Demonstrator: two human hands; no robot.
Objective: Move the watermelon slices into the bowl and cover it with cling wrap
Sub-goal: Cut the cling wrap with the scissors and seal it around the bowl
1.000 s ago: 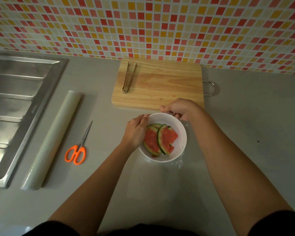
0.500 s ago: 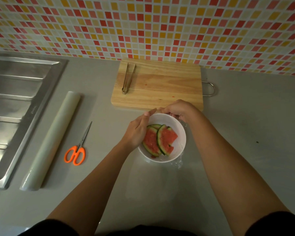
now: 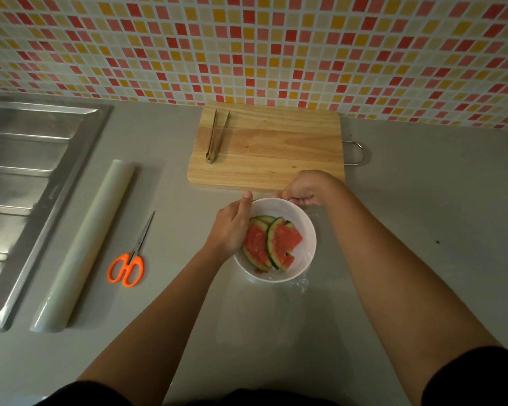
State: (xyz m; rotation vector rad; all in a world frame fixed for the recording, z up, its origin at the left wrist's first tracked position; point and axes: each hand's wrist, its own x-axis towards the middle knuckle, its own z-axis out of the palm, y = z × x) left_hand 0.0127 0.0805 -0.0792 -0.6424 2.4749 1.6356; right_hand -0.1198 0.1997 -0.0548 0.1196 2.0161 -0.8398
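A white bowl (image 3: 309, 230) stands on the grey counter just in front of the cutting board. Several watermelon slices (image 3: 282, 241) with green rinds lie inside it. Clear cling wrap (image 3: 301, 284) lies over the bowl and bunches at its near right side. My left hand (image 3: 232, 227) is cupped against the bowl's left side, thumb pointing up along the rim. My right hand (image 3: 302, 189) is curled at the far rim, fingers pinched on the wrap's edge.
A wooden cutting board (image 3: 276, 148) with metal tongs (image 3: 214, 136) on it lies behind the bowl, against the tiled wall. The cling wrap roll (image 3: 88, 244) and orange scissors (image 3: 128, 268) lie to the left. A steel sink drainer (image 3: 21, 186) fills the far left.
My left thumb has slid a little along the bowl's left rim toward the far side. My right hand has stayed at the far rim. The bowl has not moved.
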